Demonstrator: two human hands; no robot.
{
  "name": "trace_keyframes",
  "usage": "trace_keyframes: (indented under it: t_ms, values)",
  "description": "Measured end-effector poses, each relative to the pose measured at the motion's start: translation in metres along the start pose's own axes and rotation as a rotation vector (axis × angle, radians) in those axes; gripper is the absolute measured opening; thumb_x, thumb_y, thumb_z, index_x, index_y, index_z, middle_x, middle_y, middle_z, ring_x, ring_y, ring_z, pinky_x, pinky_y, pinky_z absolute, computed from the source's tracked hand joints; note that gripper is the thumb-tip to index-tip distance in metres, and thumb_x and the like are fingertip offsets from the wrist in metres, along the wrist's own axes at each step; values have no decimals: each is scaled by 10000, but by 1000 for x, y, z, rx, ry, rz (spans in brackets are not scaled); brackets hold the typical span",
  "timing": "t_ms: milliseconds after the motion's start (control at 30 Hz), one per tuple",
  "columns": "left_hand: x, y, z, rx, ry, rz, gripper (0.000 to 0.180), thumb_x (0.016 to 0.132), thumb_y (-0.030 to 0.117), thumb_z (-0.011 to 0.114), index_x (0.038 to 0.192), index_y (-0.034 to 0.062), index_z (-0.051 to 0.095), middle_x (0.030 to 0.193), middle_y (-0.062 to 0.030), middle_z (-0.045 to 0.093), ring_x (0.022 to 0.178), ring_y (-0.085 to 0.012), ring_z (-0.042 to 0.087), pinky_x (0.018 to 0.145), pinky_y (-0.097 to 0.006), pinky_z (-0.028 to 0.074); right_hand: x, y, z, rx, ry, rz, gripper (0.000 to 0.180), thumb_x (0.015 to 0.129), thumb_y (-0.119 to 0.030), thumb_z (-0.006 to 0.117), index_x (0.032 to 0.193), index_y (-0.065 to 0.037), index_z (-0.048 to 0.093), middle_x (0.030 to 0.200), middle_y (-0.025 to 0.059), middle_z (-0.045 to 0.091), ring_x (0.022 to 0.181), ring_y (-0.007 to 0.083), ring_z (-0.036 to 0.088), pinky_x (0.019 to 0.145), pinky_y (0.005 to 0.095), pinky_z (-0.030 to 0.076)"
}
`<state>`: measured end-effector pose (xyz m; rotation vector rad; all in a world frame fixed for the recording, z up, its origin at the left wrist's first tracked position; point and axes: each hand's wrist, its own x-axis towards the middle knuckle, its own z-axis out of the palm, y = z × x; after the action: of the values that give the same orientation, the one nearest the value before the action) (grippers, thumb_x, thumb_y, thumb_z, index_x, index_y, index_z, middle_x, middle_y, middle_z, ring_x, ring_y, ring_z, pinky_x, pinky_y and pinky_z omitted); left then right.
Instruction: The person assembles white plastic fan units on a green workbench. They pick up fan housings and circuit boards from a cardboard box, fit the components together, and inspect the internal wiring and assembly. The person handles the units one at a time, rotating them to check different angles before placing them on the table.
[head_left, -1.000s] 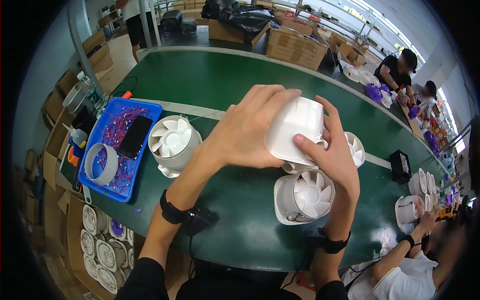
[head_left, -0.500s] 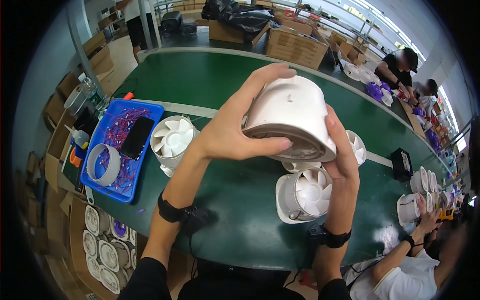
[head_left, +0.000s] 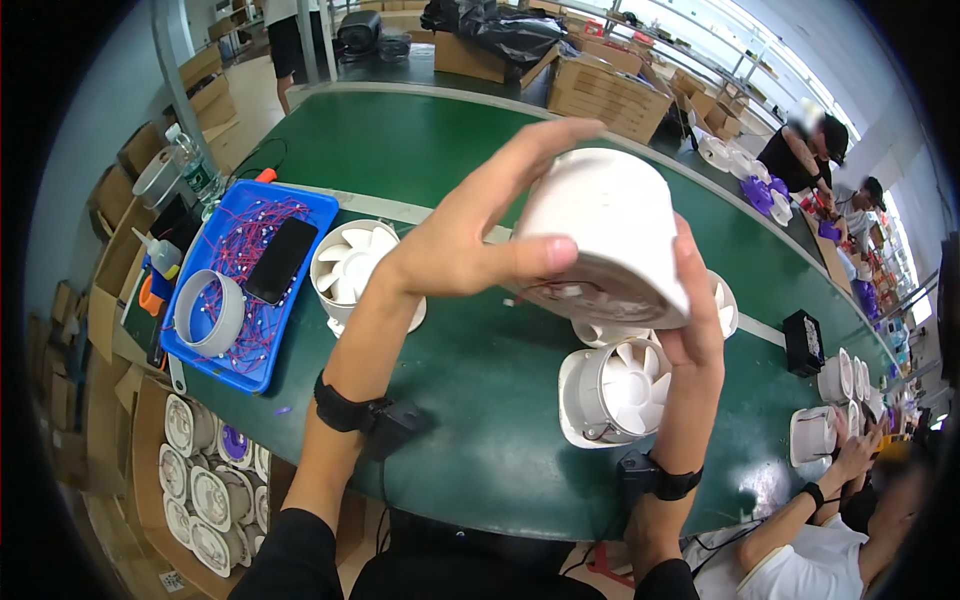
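White fan housing (head_left: 610, 235) is up in the air over the green table (head_left: 480, 420), w/ another fan unit (head_left: 618, 392) right below. Could slip & drop onto that one, since only fingertips & a palm pin it. Left hand (head_left: 470, 245) is spread across its side, thumb pressing; right hand (head_left: 695, 310) cups the rim from beneath, both forearms raised.

Fan housing (head_left: 610, 235) in hands: plain white. Fan units (head_left: 615, 390) on table: white, white blades. Table (head_left: 480, 440): dark green, pale stripe across. Tray (head_left: 255, 355): bright blue; wires (head_left: 245, 245) inside red, purple. Phone (head_left: 282, 260): black. Wrist straps (head_left: 345, 412): black.
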<state>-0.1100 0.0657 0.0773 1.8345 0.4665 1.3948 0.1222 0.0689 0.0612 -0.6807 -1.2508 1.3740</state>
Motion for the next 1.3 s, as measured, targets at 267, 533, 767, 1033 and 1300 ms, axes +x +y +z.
trace_keyframes:
  t_ms: [267,533,767,1033,1300]
  values:
    - [-10,-13,-24,47,-7,-379,1006,661,530,783,1444,59,362,1287,-133,528,1197,-212,499,1030,-328,377,-15,-5,37,-828,-80,-319,784,665,-291,872,1239,2,425,1179,192,551,1069,266,603,860,405,535]
    - [-30,7,-9,46,107,-259,981,619,456,826,1395,65,371,1291,-156,497,1187,-249,497,1022,-351,381,-27,-17,31,-873,-171,-635,724,620,-335,869,1147,-9,495,1257,276,455,1153,449,508,931,454,458]
    - [-91,75,-1,34,360,-87,908,780,455,728,1439,27,274,1424,-243,396,1360,-333,382,1121,-439,305,-86,-28,11,-250,-77,-235,861,594,-305,921,1272,-42,461,1288,151,477,1189,286,524,961,410,486]
    - [-189,28,-67,1061,290,-434,555,748,237,778,1239,87,570,1453,-210,376,1368,-370,353,1122,-438,293,-246,-38,-132,-850,621,-297,807,755,-300,813,1362,1,376,1377,139,424,1245,263,428,1042,412,358]
    - [-201,0,-21,1097,428,-270,332,720,172,813,931,0,622,1259,-178,542,1222,-370,505,995,-426,429,-249,21,-165,-1316,726,-196,560,810,-167,759,1235,22,448,1334,173,448,1239,309,441,1014,444,376]
